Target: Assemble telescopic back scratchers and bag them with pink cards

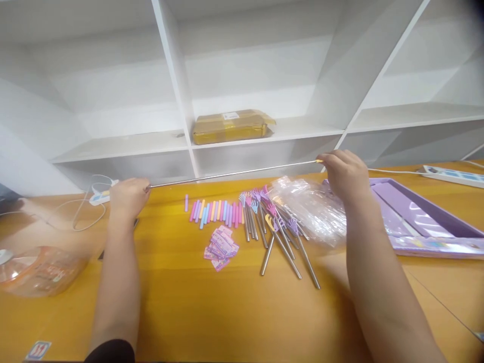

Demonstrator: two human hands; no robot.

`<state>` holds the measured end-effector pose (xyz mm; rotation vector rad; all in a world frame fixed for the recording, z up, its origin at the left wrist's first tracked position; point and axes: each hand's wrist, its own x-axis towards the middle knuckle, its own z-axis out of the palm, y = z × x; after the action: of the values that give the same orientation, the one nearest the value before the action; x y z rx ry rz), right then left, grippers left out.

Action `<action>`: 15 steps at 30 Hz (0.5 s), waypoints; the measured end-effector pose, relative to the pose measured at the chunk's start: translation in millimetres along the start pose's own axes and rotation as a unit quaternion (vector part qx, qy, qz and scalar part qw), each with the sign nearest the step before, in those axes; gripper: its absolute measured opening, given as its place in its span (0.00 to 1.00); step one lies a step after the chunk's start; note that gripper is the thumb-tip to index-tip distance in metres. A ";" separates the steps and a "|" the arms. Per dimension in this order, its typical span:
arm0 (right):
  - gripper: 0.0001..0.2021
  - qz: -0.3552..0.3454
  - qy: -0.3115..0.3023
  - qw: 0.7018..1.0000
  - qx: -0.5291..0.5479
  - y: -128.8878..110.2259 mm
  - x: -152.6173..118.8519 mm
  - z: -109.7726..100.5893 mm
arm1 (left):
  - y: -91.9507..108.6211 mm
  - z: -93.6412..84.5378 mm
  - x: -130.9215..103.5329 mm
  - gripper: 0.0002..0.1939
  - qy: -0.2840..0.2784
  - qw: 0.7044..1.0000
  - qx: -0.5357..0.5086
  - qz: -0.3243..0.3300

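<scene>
A thin metal rod (230,174) is stretched out between my two hands above the table. My left hand (129,197) is closed round its left end. At the other end, my right hand (346,174) pinches a small yellow tip. Below lie a row of pink, purple, blue and orange tubes (217,212) and a loose pile of pink printed cards (222,247). Metal sticks with small coloured hand-shaped heads (280,227) are heaped to the right of the tubes, beside clear plastic bags (310,206).
A purple tray (427,209) lies at the right, near a power strip (454,175). An orange-tinted clear container (45,269) stands at the left. A taped brown package (232,127) rests on the white shelf behind. White cables and another power strip (99,197) are behind my left hand.
</scene>
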<state>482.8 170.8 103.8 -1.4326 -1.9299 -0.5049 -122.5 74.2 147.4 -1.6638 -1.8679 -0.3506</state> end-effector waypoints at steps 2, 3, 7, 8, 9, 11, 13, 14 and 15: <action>0.17 0.018 -0.012 1.000 0.020 -5.8 0.9 -7.0 | 5.9 -0.7 0.3 0.12 0.009 1.000 0.002 0.009; 0.16 0.028 -0.019 0.999 0.030 -7.7 1.2 -10.4 | 7.6 -1.5 0.6 0.11 0.015 1.000 0.001 0.013; 0.17 0.060 -0.019 0.997 0.052 -7.2 0.5 -20.5 | 5.7 -5.3 1.7 0.07 0.040 0.999 -0.012 -0.009; 0.17 0.065 -0.014 0.996 0.053 -5.7 0.2 -21.7 | 3.9 -6.1 1.8 0.07 0.046 0.999 -0.011 -0.022; 0.16 0.067 -0.010 0.996 0.053 -4.0 -0.1 -22.4 | 2.0 -6.8 1.8 0.07 0.051 0.998 -0.010 -0.036; 0.15 0.061 -0.003 0.997 0.057 -1.1 -0.2 -22.8 | -1.5 -8.1 1.4 0.09 0.054 0.997 -0.009 -0.055; 0.13 0.050 -0.001 0.997 0.063 0.2 0.5 -22.5 | -3.5 -8.9 1.0 0.12 0.058 0.996 -0.005 -0.065; 0.11 0.049 -0.001 0.997 0.066 0.1 1.2 -22.4 | -3.8 -9.2 0.7 0.13 0.062 0.996 -0.002 -0.067; 0.10 0.056 -0.004 0.996 0.067 -0.6 2.0 -22.5 | -3.8 -9.4 0.5 0.14 0.068 0.995 0.004 -0.071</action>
<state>488.2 157.2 121.0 -1.4474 -1.8415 -0.3123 -123.8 68.6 155.8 -1.4684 -1.8863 -0.5019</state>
